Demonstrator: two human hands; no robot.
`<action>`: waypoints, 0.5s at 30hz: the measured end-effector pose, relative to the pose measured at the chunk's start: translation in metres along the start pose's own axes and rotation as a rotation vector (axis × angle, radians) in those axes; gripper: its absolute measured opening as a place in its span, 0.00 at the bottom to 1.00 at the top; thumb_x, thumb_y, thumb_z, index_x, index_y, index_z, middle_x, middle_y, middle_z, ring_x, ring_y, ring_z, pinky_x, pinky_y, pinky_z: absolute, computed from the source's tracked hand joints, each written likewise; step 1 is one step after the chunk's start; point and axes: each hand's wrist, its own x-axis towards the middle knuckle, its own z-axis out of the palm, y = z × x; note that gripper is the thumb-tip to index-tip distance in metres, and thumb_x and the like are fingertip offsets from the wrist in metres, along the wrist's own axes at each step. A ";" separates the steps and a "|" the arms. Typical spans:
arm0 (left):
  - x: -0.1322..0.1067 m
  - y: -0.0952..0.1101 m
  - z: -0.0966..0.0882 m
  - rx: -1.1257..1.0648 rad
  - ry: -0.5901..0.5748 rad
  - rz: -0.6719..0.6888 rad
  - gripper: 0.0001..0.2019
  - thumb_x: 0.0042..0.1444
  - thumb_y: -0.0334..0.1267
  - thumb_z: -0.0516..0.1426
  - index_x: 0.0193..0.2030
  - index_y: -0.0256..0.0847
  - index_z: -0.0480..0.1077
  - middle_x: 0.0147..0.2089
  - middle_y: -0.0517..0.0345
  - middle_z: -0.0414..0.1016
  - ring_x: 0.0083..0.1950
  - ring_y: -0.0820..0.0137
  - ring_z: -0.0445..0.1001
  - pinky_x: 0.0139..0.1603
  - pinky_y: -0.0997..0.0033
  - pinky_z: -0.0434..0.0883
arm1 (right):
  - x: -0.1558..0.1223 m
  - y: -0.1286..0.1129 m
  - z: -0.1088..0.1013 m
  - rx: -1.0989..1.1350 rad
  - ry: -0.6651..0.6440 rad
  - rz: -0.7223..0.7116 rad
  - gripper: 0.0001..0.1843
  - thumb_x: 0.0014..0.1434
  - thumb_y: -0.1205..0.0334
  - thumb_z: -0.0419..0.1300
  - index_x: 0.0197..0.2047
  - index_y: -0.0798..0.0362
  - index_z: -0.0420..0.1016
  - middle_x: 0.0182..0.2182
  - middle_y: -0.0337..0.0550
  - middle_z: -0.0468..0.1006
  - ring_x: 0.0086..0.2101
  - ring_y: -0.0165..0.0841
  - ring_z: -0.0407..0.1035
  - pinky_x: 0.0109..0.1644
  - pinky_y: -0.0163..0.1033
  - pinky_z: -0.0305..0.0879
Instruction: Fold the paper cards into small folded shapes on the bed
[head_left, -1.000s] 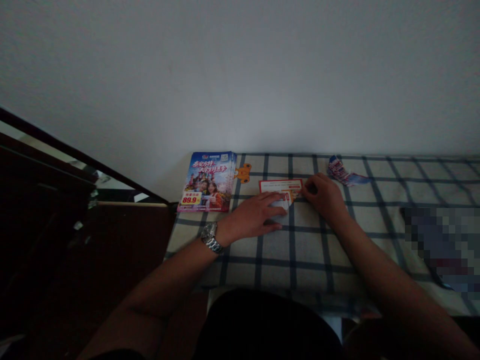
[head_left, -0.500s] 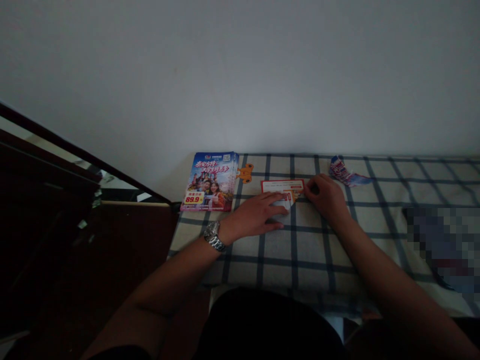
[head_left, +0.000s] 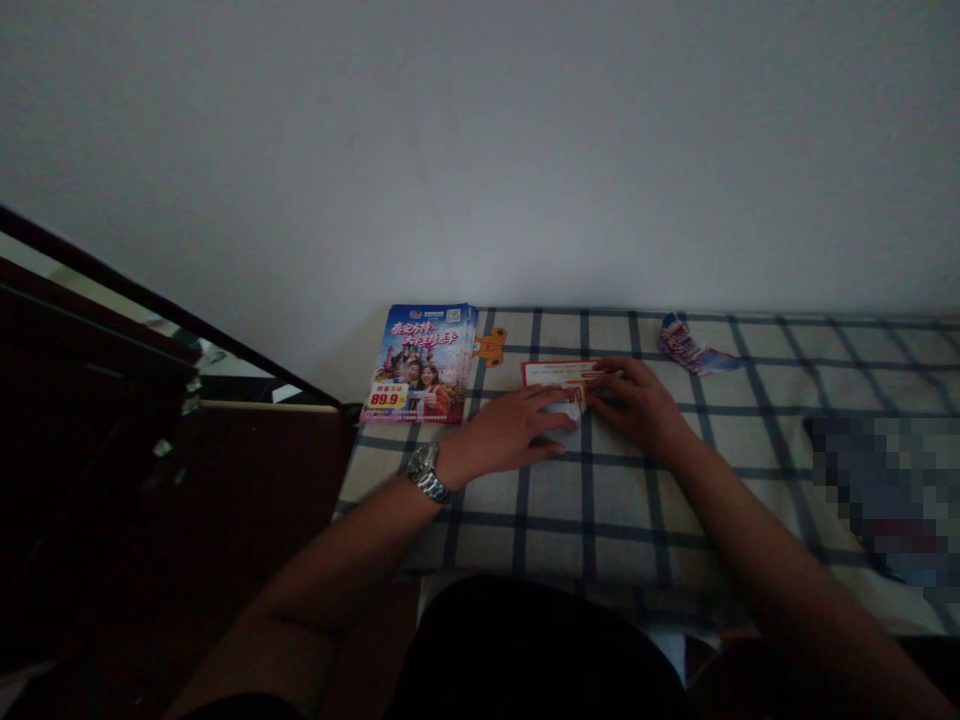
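Note:
A small red-and-white leaflet (head_left: 559, 374) lies partly folded on a checked cloth (head_left: 637, 480). My left hand (head_left: 510, 432), with a metal watch on the wrist, rests flat on the leaflet's near left part, fingers stretched out. My right hand (head_left: 637, 405) presses down on the leaflet's right end with its fingers laid forward over the paper. The middle of the leaflet is hidden under both hands.
A stack of colourful flyers (head_left: 420, 362) marked 89.9 lies at the cloth's far left corner. An orange cartoon patch (head_left: 490, 347) shows beside it. A folded blue-and-red paper piece (head_left: 686, 345) sits at the far right. Dark wooden furniture (head_left: 150, 480) stands left. A white wall is behind.
My right hand slid left onto the leaflet and flattened its fingers over the right end, covering the folded corner. My left hand stayed put.

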 end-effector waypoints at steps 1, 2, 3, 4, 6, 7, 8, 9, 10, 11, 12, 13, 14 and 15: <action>0.000 0.000 0.000 0.003 0.005 0.001 0.15 0.68 0.43 0.61 0.60 0.48 0.73 0.74 0.51 0.63 0.74 0.57 0.64 0.74 0.50 0.66 | 0.000 -0.001 0.001 -0.009 -0.007 -0.033 0.08 0.67 0.59 0.63 0.49 0.46 0.79 0.52 0.50 0.77 0.51 0.46 0.73 0.55 0.55 0.74; 0.000 0.000 0.001 0.007 0.008 -0.002 0.15 0.68 0.43 0.61 0.60 0.48 0.73 0.74 0.51 0.63 0.73 0.56 0.65 0.73 0.50 0.67 | -0.001 -0.002 0.002 -0.013 -0.013 -0.062 0.07 0.68 0.60 0.63 0.49 0.46 0.80 0.51 0.50 0.78 0.51 0.46 0.73 0.55 0.55 0.74; 0.000 0.000 0.001 0.011 0.009 -0.006 0.15 0.68 0.43 0.61 0.60 0.49 0.73 0.74 0.51 0.64 0.73 0.56 0.65 0.73 0.49 0.68 | -0.001 -0.002 0.003 -0.015 -0.018 -0.083 0.07 0.68 0.61 0.63 0.48 0.46 0.80 0.51 0.50 0.77 0.51 0.46 0.73 0.55 0.55 0.75; 0.000 0.000 0.002 0.015 0.009 -0.010 0.15 0.68 0.44 0.61 0.60 0.49 0.73 0.73 0.51 0.64 0.73 0.56 0.65 0.72 0.49 0.68 | -0.001 -0.003 0.004 -0.015 -0.020 -0.095 0.07 0.68 0.61 0.63 0.48 0.46 0.80 0.50 0.50 0.77 0.51 0.45 0.73 0.54 0.54 0.75; 0.000 0.000 0.002 0.025 0.010 -0.017 0.15 0.68 0.44 0.61 0.59 0.49 0.74 0.73 0.51 0.64 0.72 0.55 0.66 0.72 0.49 0.69 | -0.001 -0.003 0.006 -0.019 -0.004 -0.096 0.06 0.67 0.62 0.64 0.47 0.47 0.80 0.51 0.51 0.76 0.49 0.45 0.73 0.52 0.53 0.76; 0.000 0.000 0.003 0.030 0.010 -0.019 0.15 0.68 0.44 0.61 0.60 0.49 0.74 0.73 0.51 0.64 0.72 0.55 0.66 0.72 0.49 0.69 | -0.001 -0.003 0.007 -0.023 0.011 -0.092 0.06 0.66 0.62 0.65 0.46 0.47 0.80 0.50 0.51 0.75 0.48 0.44 0.73 0.51 0.53 0.76; 0.000 0.000 0.003 0.035 0.010 -0.020 0.15 0.69 0.44 0.61 0.60 0.48 0.74 0.73 0.50 0.64 0.72 0.55 0.66 0.72 0.49 0.69 | -0.001 -0.003 0.007 -0.023 0.026 -0.091 0.05 0.66 0.61 0.65 0.46 0.47 0.80 0.50 0.51 0.75 0.47 0.44 0.73 0.50 0.53 0.76; 0.000 0.000 0.004 0.040 0.011 -0.020 0.15 0.69 0.44 0.61 0.60 0.48 0.74 0.73 0.50 0.64 0.72 0.55 0.66 0.72 0.49 0.69 | -0.001 -0.002 0.008 -0.015 0.041 -0.092 0.05 0.66 0.61 0.66 0.46 0.47 0.80 0.49 0.51 0.75 0.45 0.43 0.73 0.49 0.53 0.77; 0.000 0.000 0.004 0.044 0.012 -0.019 0.15 0.69 0.44 0.61 0.60 0.48 0.74 0.73 0.50 0.64 0.72 0.55 0.66 0.72 0.49 0.68 | -0.001 -0.002 0.009 0.003 0.057 -0.094 0.05 0.66 0.61 0.66 0.46 0.47 0.80 0.48 0.50 0.75 0.44 0.43 0.74 0.48 0.52 0.77; 0.000 0.000 0.004 0.046 0.014 -0.019 0.15 0.68 0.44 0.61 0.59 0.48 0.74 0.73 0.50 0.64 0.72 0.55 0.66 0.72 0.49 0.69 | -0.001 -0.002 0.009 0.026 0.069 -0.096 0.04 0.66 0.61 0.65 0.45 0.47 0.79 0.47 0.50 0.75 0.44 0.42 0.74 0.48 0.51 0.78; 0.000 0.000 0.004 0.048 0.016 -0.019 0.14 0.68 0.43 0.61 0.59 0.48 0.75 0.72 0.50 0.64 0.72 0.55 0.67 0.72 0.49 0.69 | -0.001 -0.002 0.009 0.049 0.076 -0.100 0.04 0.67 0.62 0.65 0.45 0.48 0.79 0.46 0.49 0.75 0.44 0.41 0.75 0.48 0.50 0.78; 0.001 0.001 0.004 0.049 0.019 -0.019 0.14 0.68 0.43 0.61 0.59 0.48 0.75 0.72 0.50 0.65 0.71 0.55 0.67 0.72 0.49 0.69 | -0.001 -0.002 0.009 0.064 0.079 -0.105 0.04 0.67 0.62 0.64 0.45 0.48 0.79 0.45 0.49 0.75 0.44 0.41 0.75 0.48 0.50 0.78; 0.001 0.001 0.004 0.050 0.022 -0.019 0.14 0.68 0.43 0.61 0.59 0.48 0.75 0.72 0.51 0.65 0.70 0.56 0.68 0.72 0.50 0.69 | -0.001 -0.002 0.009 0.063 0.079 -0.109 0.04 0.68 0.62 0.64 0.45 0.48 0.79 0.45 0.49 0.75 0.44 0.41 0.76 0.49 0.50 0.78; 0.001 0.001 0.004 0.049 0.026 -0.019 0.14 0.68 0.43 0.61 0.58 0.49 0.75 0.71 0.51 0.66 0.70 0.56 0.68 0.72 0.50 0.69 | -0.001 -0.001 0.008 0.048 0.076 -0.114 0.04 0.68 0.62 0.64 0.45 0.48 0.79 0.45 0.50 0.76 0.45 0.41 0.76 0.49 0.50 0.78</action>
